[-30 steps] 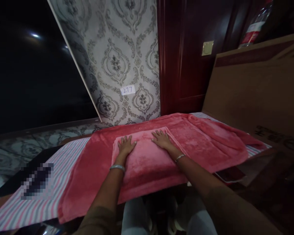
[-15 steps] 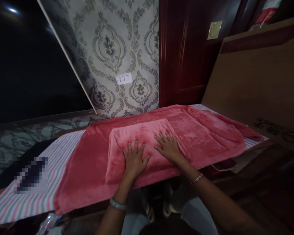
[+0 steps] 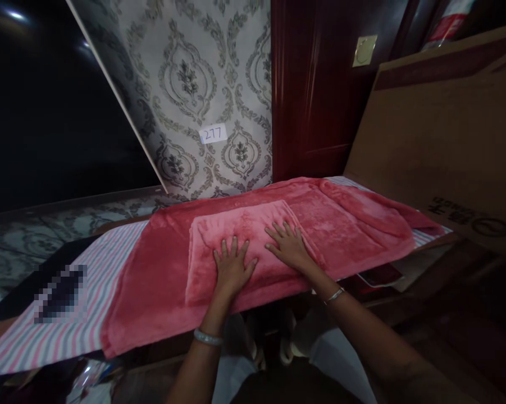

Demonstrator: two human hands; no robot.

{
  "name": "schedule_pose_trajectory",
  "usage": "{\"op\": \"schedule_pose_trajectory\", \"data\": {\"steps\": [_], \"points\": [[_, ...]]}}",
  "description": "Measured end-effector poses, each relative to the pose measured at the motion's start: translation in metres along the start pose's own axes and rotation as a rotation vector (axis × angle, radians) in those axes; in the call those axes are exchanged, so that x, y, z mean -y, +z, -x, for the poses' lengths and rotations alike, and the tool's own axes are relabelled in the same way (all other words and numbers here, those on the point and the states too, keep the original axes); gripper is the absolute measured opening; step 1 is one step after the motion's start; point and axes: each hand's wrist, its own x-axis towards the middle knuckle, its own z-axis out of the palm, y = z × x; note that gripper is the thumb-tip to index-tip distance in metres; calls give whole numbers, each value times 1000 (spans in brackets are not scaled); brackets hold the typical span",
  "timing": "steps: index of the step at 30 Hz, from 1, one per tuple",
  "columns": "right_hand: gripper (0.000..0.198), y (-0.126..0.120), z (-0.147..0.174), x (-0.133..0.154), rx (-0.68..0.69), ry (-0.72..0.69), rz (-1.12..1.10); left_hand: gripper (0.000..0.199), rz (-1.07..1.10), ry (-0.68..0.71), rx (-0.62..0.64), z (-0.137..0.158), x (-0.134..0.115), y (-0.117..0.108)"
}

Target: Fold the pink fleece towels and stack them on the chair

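The card [image 3: 213,133] on the wall [image 3: 236,67] reads "277" in handwriting. The carton [image 3: 438,129] at the right carries dark characters, smaller letters and a round logo, too dim and skewed to read surely. A bottle [image 3: 445,25] above it has a red and white label, but you can't make out its words.

Your left hand [image 3: 232,268] lies palm down on the folded cloth [image 3: 256,224], its fingers spread and nearly straight, the thumb well out to the side. Your right hand [image 3: 288,245] lies flat on the same cloth, nearer its right edge, fingers likewise fanned — neither hand grips anything. The cloth sits on the middle of the larger red blanket [image 3: 160,280], between you and the wall; whether the two are one piece you can't tell. Striped fabric [image 3: 96,297] shows from under the blanket at both ends.

Your palms hide part of the cloth. Pixels mask a dark thing [image 3: 62,294] on the stripes at the left — its kind is unclear. The top edge crops the bottle, and your legs sink into shadow below.
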Motion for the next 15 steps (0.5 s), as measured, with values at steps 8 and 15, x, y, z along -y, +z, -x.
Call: {"op": "schedule_pose_trajectory", "data": {"steps": [8,15], "points": [[52,-25,5,53,-22,-130,-96,57,-16,-36,-54,12,14,-41],[55,16,12,70,74,-204,-103,64,-115,-176,6,31,46,-19]]}}
